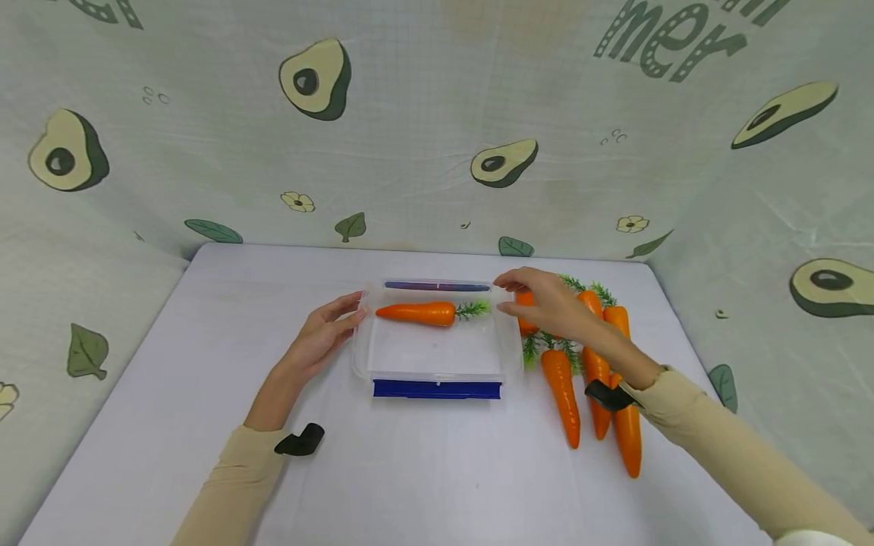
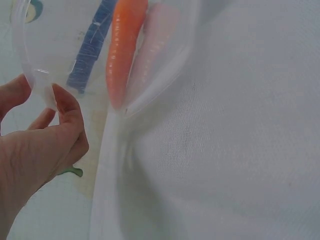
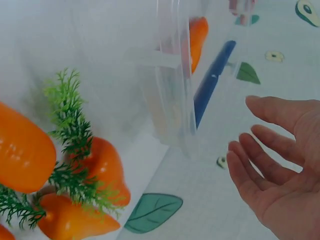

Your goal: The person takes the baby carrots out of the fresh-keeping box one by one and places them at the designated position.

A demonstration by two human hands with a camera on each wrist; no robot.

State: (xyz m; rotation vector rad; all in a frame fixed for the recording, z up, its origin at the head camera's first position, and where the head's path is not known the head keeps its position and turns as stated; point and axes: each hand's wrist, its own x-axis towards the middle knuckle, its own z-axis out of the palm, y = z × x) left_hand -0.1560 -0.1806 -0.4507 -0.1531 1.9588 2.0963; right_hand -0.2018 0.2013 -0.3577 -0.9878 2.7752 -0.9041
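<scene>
A clear plastic food container point(image 1: 437, 356) with blue clip flaps point(image 1: 437, 390) along its long sides sits in the middle of the table. One orange toy carrot point(image 1: 416, 313) with a green leafy top lies inside, near the far side. My left hand point(image 1: 324, 337) pinches the container's left end; in the left wrist view thumb and fingers meet its rim point(image 2: 30, 75). Beside the right end is my right hand point(image 1: 546, 302), fingers loosely spread. The right wrist view shows this hand point(image 3: 280, 155) holding nothing, apart from the container wall point(image 3: 175, 100).
Several more carrots point(image 1: 561, 398) lie in a pile right of the container, partly under my right forearm. Their leafy tops point(image 3: 70, 110) come near the container's right end. A cloth with avocado prints point(image 1: 501, 163) hangs behind the white table point(image 1: 205, 341).
</scene>
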